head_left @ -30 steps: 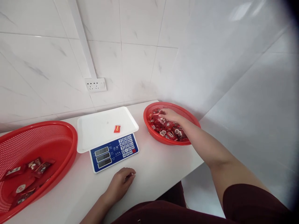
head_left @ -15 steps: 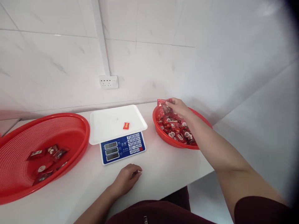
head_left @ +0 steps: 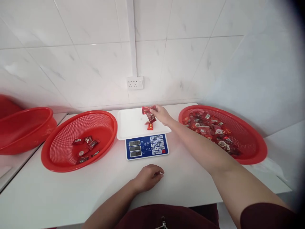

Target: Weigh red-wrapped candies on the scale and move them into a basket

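Observation:
My right hand (head_left: 160,114) reaches over the white tray of the weighing scale (head_left: 130,125) and pinches red candy packets (head_left: 148,112) just above it. One small red packet (head_left: 150,127) lies on the tray under them. My left hand (head_left: 150,176) rests on the white counter in front of the scale, fingers loosely curled with nothing in them. To the right stands a red mesh basket (head_left: 252,152) heaped with several red packets (head_left: 209,125). Left of the scale, another red basket (head_left: 59,149) holds several packets (head_left: 86,146).
The scale's blue keypad and displays (head_left: 146,147) face me. A further red basin (head_left: 23,127) stands on a lower surface at the far left. A wall socket (head_left: 135,82) sits above the scale. The counter (head_left: 71,190) ends just right of the full basket.
My right hand lifted packets out of the right basket and carried them left over the scale tray. The view has swung right, bringing the far left basin into sight. My left hand stays put.

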{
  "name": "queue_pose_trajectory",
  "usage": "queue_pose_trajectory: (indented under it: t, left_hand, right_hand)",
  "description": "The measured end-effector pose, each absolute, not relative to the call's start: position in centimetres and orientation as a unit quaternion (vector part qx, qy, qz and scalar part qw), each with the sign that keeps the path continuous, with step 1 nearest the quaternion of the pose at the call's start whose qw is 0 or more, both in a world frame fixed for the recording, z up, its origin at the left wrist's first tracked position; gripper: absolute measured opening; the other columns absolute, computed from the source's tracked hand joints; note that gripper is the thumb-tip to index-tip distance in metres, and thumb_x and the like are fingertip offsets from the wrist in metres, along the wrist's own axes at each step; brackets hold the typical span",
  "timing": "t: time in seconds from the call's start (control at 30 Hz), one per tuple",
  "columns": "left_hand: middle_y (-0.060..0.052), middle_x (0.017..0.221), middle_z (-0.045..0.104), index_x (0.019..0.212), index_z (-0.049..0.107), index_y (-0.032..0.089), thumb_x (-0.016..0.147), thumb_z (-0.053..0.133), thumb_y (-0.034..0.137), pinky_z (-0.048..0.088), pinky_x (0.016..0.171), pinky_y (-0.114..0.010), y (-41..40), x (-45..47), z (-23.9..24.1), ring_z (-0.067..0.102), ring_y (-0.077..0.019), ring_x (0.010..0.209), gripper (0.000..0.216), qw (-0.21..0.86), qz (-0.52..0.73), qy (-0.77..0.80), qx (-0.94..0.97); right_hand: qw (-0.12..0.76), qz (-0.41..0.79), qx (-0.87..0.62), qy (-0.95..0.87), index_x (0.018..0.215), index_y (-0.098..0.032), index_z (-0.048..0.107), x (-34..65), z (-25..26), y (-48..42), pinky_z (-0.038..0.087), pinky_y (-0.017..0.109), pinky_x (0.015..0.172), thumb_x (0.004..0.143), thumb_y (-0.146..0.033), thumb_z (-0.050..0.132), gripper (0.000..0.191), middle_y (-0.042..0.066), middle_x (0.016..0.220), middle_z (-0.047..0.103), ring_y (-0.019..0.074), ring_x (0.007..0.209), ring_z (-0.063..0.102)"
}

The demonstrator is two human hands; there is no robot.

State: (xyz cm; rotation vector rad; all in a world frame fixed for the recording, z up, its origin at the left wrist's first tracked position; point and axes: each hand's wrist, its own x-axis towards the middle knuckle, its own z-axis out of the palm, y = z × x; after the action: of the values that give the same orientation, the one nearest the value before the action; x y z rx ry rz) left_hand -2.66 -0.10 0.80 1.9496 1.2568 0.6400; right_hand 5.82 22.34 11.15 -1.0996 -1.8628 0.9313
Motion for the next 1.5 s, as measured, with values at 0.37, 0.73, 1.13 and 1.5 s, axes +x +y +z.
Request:
queue_pose_trajectory:
  t: [0.37,0.73,1.13,1.5]
  left_hand:
    - [-0.005,0.083,0.065,0.096,0.063,0.023,0.081,0.050,0.021,0.046,0.073,-0.028,-0.2,-2.7,0.8,0.058,-0.0182,0.079,0.020,0.361,0.249,0.474,0.763]
    - [-0.005,0.080,0.064,0.096,0.063,0.026,0.081,0.049,0.019,0.045,0.069,-0.026,-0.2,-2.6,0.6,0.058,-0.0176,0.075,0.021,0.340,0.251,0.473,0.773]
    - [-0.005,0.083,0.064,0.096,0.062,0.027,0.081,0.049,0.020,0.046,0.071,-0.027,-0.3,-2.6,0.7,0.058,-0.0178,0.077,0.021,0.350,0.250,0.477,0.766]
    - [-0.005,0.086,0.065,0.096,0.061,0.028,0.081,0.047,0.020,0.046,0.075,-0.030,-0.3,-2.7,1.1,0.058,-0.0198,0.083,0.022,0.359,0.245,0.477,0.764]
  right_hand:
    - [0.372,0.329,-0.394,-0.774,0.091,-0.018,0.057,3.7,11.8,19.8,0.046,0.032,0.073,0.077,-0.027,0.052,0.017,0.004,0.092,0.065,0.0175,0.081,0.059]
    - [0.396,0.335,-0.433,-0.737,0.092,-0.018,0.056,4.0,10.9,20.2,0.046,0.035,0.078,0.075,-0.022,0.050,0.018,0.005,0.096,0.062,0.0198,0.089,0.058]
    - [0.403,0.434,-0.428,-0.682,0.098,-0.019,0.053,4.0,10.4,20.9,0.054,0.034,0.071,0.078,-0.026,0.050,0.021,0.007,0.104,0.059,0.0194,0.092,0.058]
    - [0.269,0.217,-0.310,-0.886,0.106,-0.023,0.062,5.9,10.1,18.8,0.037,0.037,0.099,0.071,0.000,0.045,0.046,0.003,0.115,0.060,0.0185,0.113,0.049]
